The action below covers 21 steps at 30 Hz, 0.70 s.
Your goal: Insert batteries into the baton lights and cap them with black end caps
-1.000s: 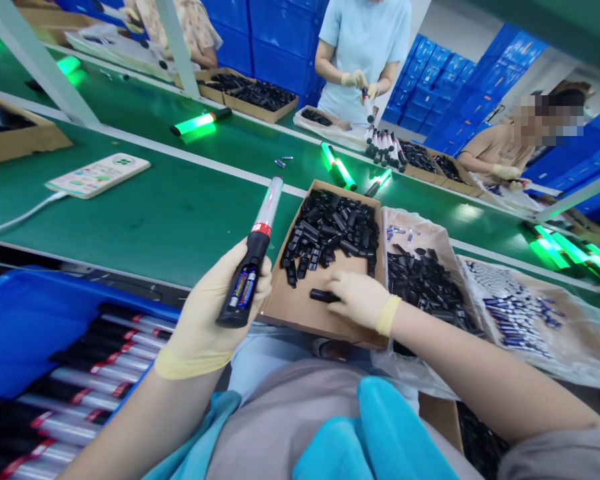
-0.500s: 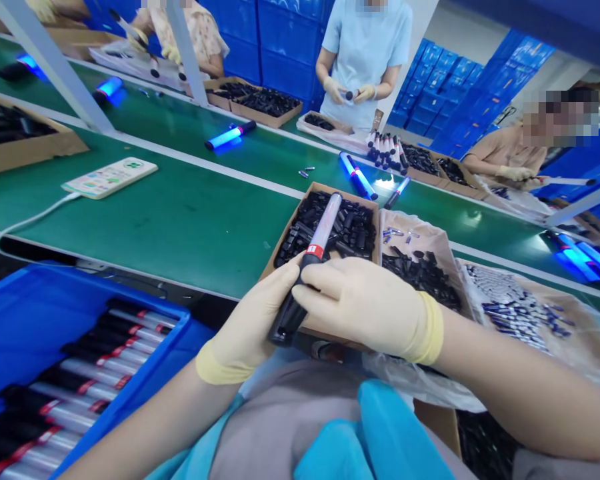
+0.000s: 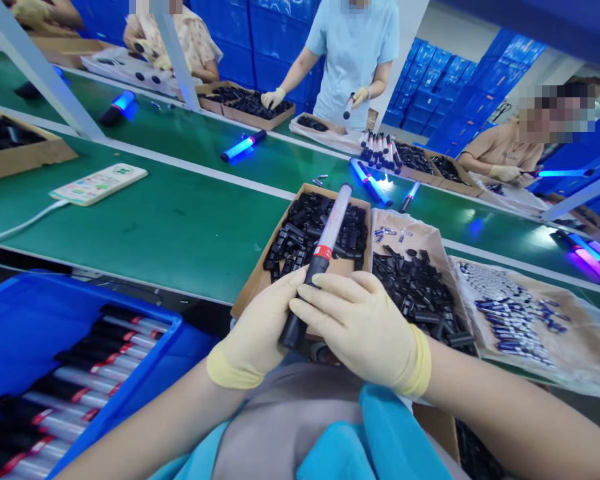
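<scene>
We see the left hand (image 3: 255,327) clasped around the black handle of the stick (image 3: 324,251), from the left side, and the right hand (image 3: 363,327) grasping the same handle from the right, with its fingers laid across it. The stick is tilted, its clear end pointing far, above the box (image 3: 253,297) of black parts; its near end is between our two hands.

One second ago only our left hand held the stick, left of the box, and we could see batteries in its handle, while the right hand was at a black part in the box. Now our fingers cover the handle, so we cannot tell whether the slot is closed.

On the belt (image 3: 300,157) the lit sticks (image 3: 370,181), which were green, are now blue. At the far side, the co-worker (image 3: 353,60) in light blue has one hand at the far box (image 3: 280,121); a second ago both hands were at a stick.
</scene>
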### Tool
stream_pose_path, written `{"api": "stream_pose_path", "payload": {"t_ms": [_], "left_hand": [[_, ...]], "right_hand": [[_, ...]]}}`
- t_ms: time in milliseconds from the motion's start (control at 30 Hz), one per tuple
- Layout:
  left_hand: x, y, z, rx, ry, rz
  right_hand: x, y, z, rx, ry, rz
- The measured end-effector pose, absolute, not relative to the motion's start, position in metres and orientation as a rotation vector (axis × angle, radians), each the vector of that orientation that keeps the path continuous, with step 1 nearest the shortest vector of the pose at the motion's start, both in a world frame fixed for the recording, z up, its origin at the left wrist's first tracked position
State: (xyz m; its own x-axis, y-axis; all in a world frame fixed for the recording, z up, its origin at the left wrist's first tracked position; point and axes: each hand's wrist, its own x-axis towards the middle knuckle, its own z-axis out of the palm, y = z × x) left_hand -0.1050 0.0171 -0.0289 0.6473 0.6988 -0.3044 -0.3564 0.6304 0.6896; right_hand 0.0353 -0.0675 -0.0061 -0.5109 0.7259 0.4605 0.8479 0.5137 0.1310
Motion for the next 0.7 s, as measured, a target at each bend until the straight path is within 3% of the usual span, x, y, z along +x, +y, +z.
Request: {"api": "stream_pose_path", "payload": {"t_ms": [200,300,533,700], "left_hand": [[-0.105,0.018,-0.035,0.634,0.602,0.607],[-0.104,0.022,-0.032,0.736,0.623,0.648],[-0.095,0.034,-0.02,0.706,0.713,0.525],[-0.107,0.066,-0.013,0.975,0.68,0.634]], "right_hand": [[0.048,-0.081,-0.019,-1.421,-2.16,-0.145],[0.05,-0.084,-0.015,-1.342,-2.01,-0.232],[0.025,-0.055,-0.028,-1.312,-2.399,-0.617],[0.062,0.0,-0.024,-1.482,-2.309,-0.548]]}}
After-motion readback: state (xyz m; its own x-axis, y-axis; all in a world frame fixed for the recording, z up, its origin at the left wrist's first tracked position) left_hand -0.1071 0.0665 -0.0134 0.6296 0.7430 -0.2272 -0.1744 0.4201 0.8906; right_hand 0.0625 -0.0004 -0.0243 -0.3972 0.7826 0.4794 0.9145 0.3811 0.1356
